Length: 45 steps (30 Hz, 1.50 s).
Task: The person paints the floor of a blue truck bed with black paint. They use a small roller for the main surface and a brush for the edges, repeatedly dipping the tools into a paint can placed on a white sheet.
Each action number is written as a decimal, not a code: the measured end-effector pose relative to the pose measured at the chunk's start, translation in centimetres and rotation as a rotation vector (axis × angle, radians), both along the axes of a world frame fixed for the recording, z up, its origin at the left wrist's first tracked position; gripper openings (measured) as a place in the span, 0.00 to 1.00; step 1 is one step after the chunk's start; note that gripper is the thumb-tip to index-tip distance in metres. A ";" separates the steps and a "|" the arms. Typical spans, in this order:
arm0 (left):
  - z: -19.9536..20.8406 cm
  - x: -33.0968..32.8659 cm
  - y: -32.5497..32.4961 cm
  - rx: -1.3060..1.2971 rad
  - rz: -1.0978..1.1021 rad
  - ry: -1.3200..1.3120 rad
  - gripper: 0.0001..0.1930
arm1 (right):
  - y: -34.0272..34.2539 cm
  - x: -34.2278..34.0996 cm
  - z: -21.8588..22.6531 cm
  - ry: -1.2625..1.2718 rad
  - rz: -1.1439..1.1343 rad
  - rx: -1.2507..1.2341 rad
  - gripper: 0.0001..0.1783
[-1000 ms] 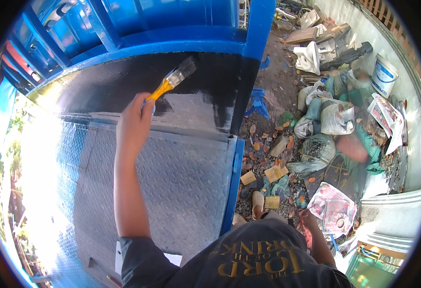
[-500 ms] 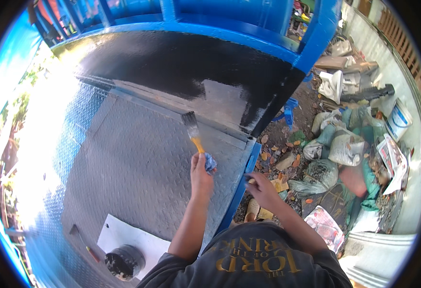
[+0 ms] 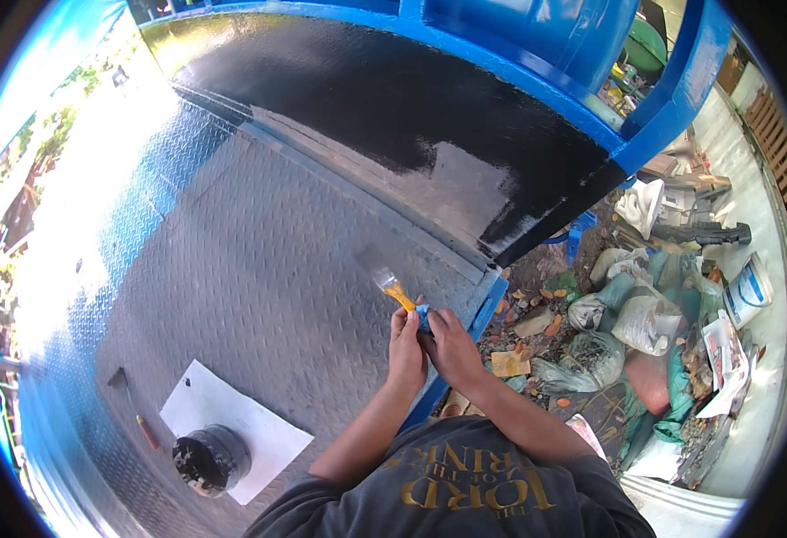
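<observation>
Just ahead of the person's body, over the treaded metal floor [image 3: 277, 233], the paint brush [image 3: 399, 296] lies at the fingertips, its long axis slanting from the hands forward and to the left, with bristles outermost and blurred. The left hand [image 3: 406, 348] is nearer its yellow handle and grasps it; the right hand [image 3: 454, 346] meets it from the other side, fingers against a blue wrap [image 3: 423, 316] at the handle's rear, though whether they pinch it I cannot tell. Both forearms angle inward, so the hands come together near the floor's blue edge [image 3: 492, 303]. Farther forward and right of the bristles is a grey patch [image 3: 470, 184] within the black panel [image 3: 340, 90].
</observation>
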<state>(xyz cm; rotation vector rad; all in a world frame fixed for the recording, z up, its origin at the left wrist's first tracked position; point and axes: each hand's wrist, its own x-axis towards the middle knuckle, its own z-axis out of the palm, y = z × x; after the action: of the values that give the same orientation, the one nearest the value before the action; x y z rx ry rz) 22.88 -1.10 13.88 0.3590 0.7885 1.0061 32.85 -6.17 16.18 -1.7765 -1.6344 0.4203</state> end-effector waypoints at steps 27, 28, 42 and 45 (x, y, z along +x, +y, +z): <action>-2.9 -2.6 -1.0 0.160 -0.268 0.404 0.19 | 0.6 1.9 -2.2 1.568 -0.219 -0.316 0.14; -3.2 -2.4 -1.1 0.168 -0.278 0.387 0.19 | 0.6 1.9 -2.1 1.584 -0.220 -0.300 0.14; -0.9 -2.3 -1.7 1.212 -0.093 1.093 0.15 | -0.5 2.2 -3.5 1.615 -0.239 -0.293 0.12; -0.5 -2.8 -0.9 1.251 -0.137 1.075 0.12 | -0.7 2.0 -3.7 1.678 -0.211 -0.306 0.13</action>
<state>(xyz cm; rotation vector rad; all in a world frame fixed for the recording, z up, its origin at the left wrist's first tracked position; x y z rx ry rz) 20.08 -1.95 13.38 2.1220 0.9434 1.0434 34.87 -6.89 12.48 -0.9936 -0.1705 1.5320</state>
